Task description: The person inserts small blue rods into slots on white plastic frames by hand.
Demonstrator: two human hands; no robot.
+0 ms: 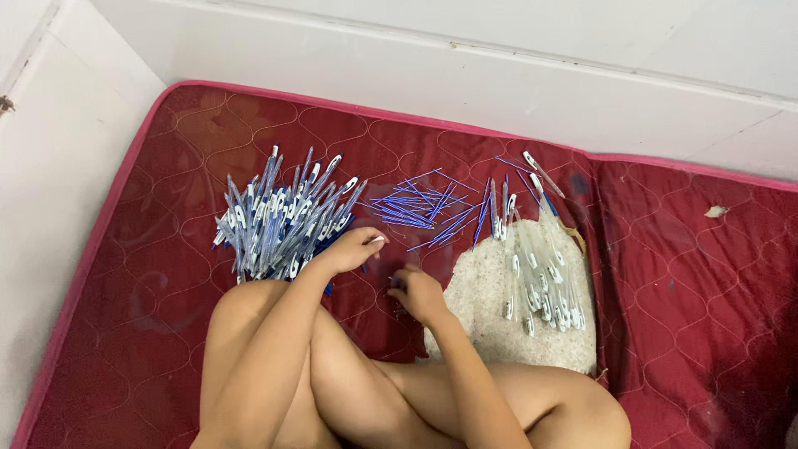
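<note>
I sit with crossed legs on a dark red quilted mattress point(166, 333). My left hand point(353, 249) rests just right of a big pile of finished blue pens point(283, 220), fingers curled, and pinches something small and pale that I cannot make out. My right hand point(418, 293) is curled on the mattress beside it, seemingly closed on a small blue piece. Loose blue refills point(420, 208) lie scattered beyond both hands. A pile of clear pen barrels point(540, 278) lies to the right.
The clear barrels lie on a torn, pale patch of the mattress point(482, 303). White walls point(499, 75) border the mattress at the far side and left. A small scrap point(716, 211) lies at the right.
</note>
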